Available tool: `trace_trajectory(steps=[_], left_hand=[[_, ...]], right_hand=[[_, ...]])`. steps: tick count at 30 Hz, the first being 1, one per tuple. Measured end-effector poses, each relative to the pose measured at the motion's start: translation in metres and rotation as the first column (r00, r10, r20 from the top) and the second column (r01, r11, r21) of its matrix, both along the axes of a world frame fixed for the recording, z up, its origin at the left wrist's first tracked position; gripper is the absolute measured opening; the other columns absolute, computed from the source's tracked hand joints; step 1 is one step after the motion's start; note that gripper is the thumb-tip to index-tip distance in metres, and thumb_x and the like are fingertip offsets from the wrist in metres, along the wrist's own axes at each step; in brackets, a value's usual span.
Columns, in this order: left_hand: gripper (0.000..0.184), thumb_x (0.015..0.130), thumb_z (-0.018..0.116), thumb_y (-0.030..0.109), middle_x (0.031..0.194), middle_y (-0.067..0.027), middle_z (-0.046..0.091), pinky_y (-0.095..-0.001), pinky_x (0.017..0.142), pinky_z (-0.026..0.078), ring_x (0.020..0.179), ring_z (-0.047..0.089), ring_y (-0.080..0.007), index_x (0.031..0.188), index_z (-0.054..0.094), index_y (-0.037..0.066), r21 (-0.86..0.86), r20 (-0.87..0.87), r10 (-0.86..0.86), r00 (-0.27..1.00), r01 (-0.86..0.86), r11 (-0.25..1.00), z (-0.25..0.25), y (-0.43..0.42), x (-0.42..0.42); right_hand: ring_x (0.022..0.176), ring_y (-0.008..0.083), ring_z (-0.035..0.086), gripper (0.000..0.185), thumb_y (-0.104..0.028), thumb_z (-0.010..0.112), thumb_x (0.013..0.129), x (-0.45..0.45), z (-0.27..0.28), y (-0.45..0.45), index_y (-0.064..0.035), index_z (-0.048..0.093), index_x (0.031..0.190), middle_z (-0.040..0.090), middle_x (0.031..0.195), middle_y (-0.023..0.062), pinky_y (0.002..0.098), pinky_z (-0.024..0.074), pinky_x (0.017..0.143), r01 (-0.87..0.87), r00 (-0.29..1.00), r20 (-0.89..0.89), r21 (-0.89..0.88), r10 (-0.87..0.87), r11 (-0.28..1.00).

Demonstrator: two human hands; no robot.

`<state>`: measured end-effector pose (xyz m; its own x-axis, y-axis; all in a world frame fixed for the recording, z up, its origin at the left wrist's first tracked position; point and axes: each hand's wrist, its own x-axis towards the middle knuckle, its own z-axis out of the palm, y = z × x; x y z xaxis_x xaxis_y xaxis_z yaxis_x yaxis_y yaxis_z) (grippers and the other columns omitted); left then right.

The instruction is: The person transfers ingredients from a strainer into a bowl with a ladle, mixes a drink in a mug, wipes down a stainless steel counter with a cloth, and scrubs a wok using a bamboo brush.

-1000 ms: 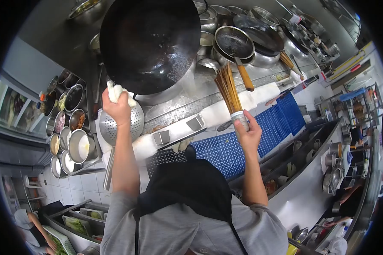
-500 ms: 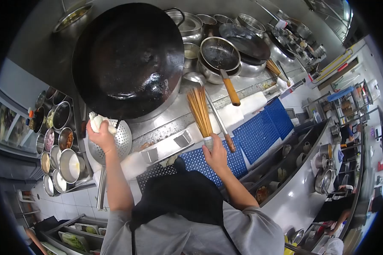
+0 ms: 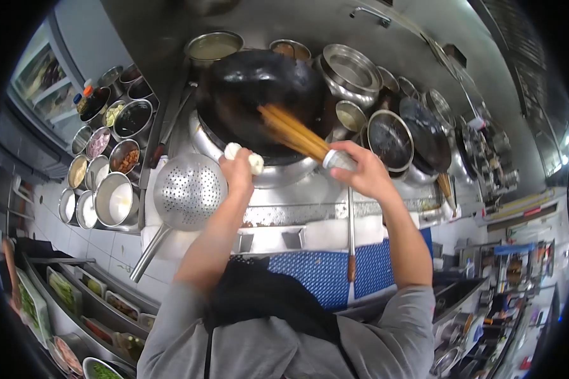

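My left hand (image 3: 237, 179) is closed around a folded white cloth (image 3: 255, 164) at the near edge of the large black wok (image 3: 234, 95); the wok's rim at the cloth is hidden. A bamboo wok brush (image 3: 303, 139) is gripped by its white-wrapped end in my right hand (image 3: 365, 172). Its bristles, blurred by motion, reach over the wok. Left of my left hand lies a perforated metal strainer (image 3: 189, 191), its handle pointing toward me. Below my right hand, a long-handled tool (image 3: 351, 252) with a wooden grip rests across the counter edge.
Metal pots with ingredients (image 3: 114, 199) crowd the left side. A wooden-handled pan (image 3: 391, 142) and further pots (image 3: 351, 69) stand right of the wok. Blue perforated mats (image 3: 310, 275) lie at the front. Ingredient trays (image 3: 63, 290) are at lower left.
The wok, tilted up before, now sits lower on the stove. My right hand has raised the brush from the counter's front and swung it over the wok. My left hand stays on the cloth.
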<state>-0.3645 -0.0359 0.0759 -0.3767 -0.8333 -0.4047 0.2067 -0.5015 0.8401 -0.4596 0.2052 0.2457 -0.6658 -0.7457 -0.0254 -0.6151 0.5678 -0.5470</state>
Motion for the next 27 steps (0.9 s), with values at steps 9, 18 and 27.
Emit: trace_trajectory(steps=[9,18,27], left_hand=[[0.044,0.077,0.073,0.017,0.095,-0.0124,0.063,-0.0387,0.058,0.057,0.079,0.067,-0.0213,0.112,0.051,0.0,0.07,0.027,-0.129,0.991,0.127,0.989,0.009,-0.002,0.003],[0.044,0.079,0.081,0.026,0.105,-0.0067,0.067,-0.0341,0.08,0.055,0.09,0.066,-0.0196,0.114,0.063,0.006,-0.108,-0.017,-0.48,0.877,0.476,0.873,-0.002,-0.006,0.099],[0.043,0.067,0.08,0.03,0.096,-0.0155,0.064,-0.0456,0.089,0.046,0.095,0.061,-0.0359,0.097,0.062,0.005,-0.878,0.474,-0.242,0.847,0.473,-0.064,0.042,0.0,0.039]], right_hand=[[0.092,0.0387,0.071,0.044,-0.031,0.073,0.081,-0.202,-0.071,-0.196,-0.0081,0.06,0.117,0.07,0.098,0.0227,0.0489,0.0578,0.081,0.389,0.766,-0.513,-0.111,-0.389,0.914],[0.098,0.036,0.07,0.047,-0.031,0.077,0.078,-0.128,-0.089,-0.163,-0.0135,0.065,0.12,0.072,0.105,0.0189,0.0466,0.0559,0.086,-0.068,0.951,-0.278,0.234,0.134,0.97],[0.114,0.0395,0.063,0.054,-0.036,0.081,0.073,-0.101,-0.118,-0.224,-0.0114,0.067,0.119,0.069,0.115,0.0189,0.0471,0.0502,0.099,-0.008,0.998,-0.063,0.099,0.015,0.995]])
